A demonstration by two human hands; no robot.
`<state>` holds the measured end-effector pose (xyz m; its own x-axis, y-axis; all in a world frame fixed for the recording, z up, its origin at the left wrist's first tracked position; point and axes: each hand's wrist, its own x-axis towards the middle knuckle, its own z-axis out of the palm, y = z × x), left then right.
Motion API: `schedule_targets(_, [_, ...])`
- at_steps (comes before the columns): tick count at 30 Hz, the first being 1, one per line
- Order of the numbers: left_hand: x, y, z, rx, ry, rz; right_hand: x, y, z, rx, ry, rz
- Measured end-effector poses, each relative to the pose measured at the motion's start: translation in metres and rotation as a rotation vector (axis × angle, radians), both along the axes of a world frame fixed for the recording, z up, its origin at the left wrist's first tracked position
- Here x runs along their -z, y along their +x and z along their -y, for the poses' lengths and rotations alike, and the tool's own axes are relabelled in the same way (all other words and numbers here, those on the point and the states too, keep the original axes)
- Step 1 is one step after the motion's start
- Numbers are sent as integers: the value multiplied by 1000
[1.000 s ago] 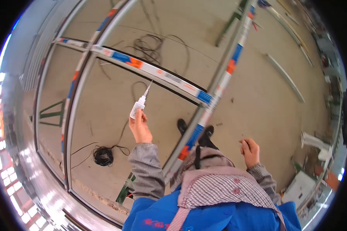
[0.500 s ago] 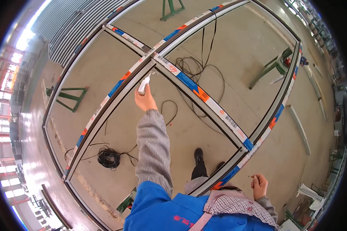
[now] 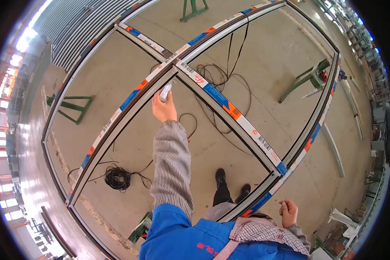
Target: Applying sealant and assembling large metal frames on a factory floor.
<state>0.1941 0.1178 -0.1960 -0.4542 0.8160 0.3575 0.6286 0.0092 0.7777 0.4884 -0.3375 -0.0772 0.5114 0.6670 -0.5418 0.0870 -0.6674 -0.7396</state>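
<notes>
My left hand [image 3: 164, 109] reaches forward, fingers wrapped around a small white squeeze bottle [image 3: 165, 91]. The bottle's thin tip points toward the inner corner where two bars of a large metal window frame [image 3: 223, 102] meet; whether it touches the metal I cannot tell. Blue, orange and white protective film covers the bars' upper faces, with grey metal and black edges along the sides. Near my body, beyond the near bar of the frame, my right hand [image 3: 289, 213] is closed with thumb and index finger pinched. Anything between those fingers is too small to make out.
Green trestles [image 3: 76, 107] stand at the left, right [image 3: 308, 78] and far side. A black cable coil [image 3: 118, 178] and a loose hose [image 3: 216, 73] lie on the floor inside the frame's outline. Long metal profiles [image 3: 333, 149] lie at right. My shoes [image 3: 220, 177] stand below the frame.
My left hand and the bottle have shifted slightly forward and right, close by the same corner. My right hand stays beside my body, its fingers drawn in a little more. The view has moved slightly.
</notes>
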Motion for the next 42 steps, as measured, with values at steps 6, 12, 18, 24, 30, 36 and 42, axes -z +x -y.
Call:
schedule_targets(6, [2, 0, -1, 14, -19, -116, -1, 1, 2, 5, 2, -7])
schedule_targets(12, [-13, 9, 4, -33, -92, -178, -2, 2, 5, 24, -3, -26])
schedule_targets(18, [-15, 9, 6, -51, -71, -194, 2, 3, 6, 17, 16, -8])
schedule_targets(24, [-14, 8, 6, -35, -74, -229, 2, 5, 4, 1, 17, -1])
schedule_targets(30, [-18, 9, 6, -69, -116, -241, 0, 6, 0, 3, 18, -16])
schedule_targets(36, [-16, 9, 4, -69, -143, -275, 1, 9, -5, -3, 16, -24])
schedule_targets(42, [-32, -4, 25, -10, -59, 374, -10, 12, -7, -42, 50, -22])
